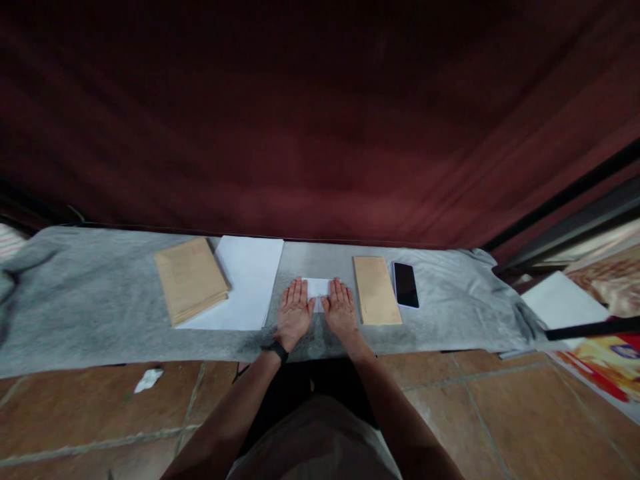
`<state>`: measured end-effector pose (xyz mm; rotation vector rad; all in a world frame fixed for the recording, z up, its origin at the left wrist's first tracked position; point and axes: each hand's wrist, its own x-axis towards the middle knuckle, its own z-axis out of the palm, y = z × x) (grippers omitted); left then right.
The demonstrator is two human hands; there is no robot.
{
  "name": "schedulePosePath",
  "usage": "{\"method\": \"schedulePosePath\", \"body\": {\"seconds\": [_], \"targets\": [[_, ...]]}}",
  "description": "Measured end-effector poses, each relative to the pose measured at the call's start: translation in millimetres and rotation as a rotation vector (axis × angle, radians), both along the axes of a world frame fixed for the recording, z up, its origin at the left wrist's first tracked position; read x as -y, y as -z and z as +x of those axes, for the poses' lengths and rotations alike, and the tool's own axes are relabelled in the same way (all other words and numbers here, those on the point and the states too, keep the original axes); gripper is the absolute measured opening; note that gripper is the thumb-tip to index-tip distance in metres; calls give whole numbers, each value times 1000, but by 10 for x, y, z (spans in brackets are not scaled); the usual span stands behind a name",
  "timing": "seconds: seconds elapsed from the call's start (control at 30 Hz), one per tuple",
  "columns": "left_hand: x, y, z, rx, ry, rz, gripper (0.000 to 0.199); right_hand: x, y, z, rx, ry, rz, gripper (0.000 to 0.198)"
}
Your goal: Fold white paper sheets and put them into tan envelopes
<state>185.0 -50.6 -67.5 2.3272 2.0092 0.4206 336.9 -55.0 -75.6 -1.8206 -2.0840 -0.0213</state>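
A small folded sheet of white paper (319, 289) lies flat on the grey cloth in front of me. My left hand (295, 310) rests palm down on its left side, fingers stretched out. On the paper's right side my right hand (341, 310) lies just as flat. The thumbs point towards each other across the paper, and the hands cover its side edges. Right of my right hand is a single brown envelope (377, 291). Left of my left hand lies a stack of white paper sheets (250, 283), partly under a pile of brown envelopes (191, 279).
A phone (405, 285) with a dark screen lies beyond the single envelope. The grey cloth (100, 293) covers a long narrow surface against a dark red curtain (320, 147). A crumpled white scrap (149, 380) is on the tiled floor (475, 413). A cardboard box (607, 363) stands at right.
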Motion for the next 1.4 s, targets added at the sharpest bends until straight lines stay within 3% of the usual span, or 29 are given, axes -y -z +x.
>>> {"method": "schedulePosePath", "body": {"seconds": [0.43,0.7,1.0,1.4], "targets": [[55,-82,-105,-104,3,-88,68,-3,120,42,19,0,135,62],[160,-90,-271,-106,138,-44,60,-3,137,61,27,-3,124,63],[272,-151,-488,-125,384,-55,55,4,137,70,27,-24,106,65],[311,-140,-541,-191,396,-63,59,8,140,54,35,3,110,63]]}}
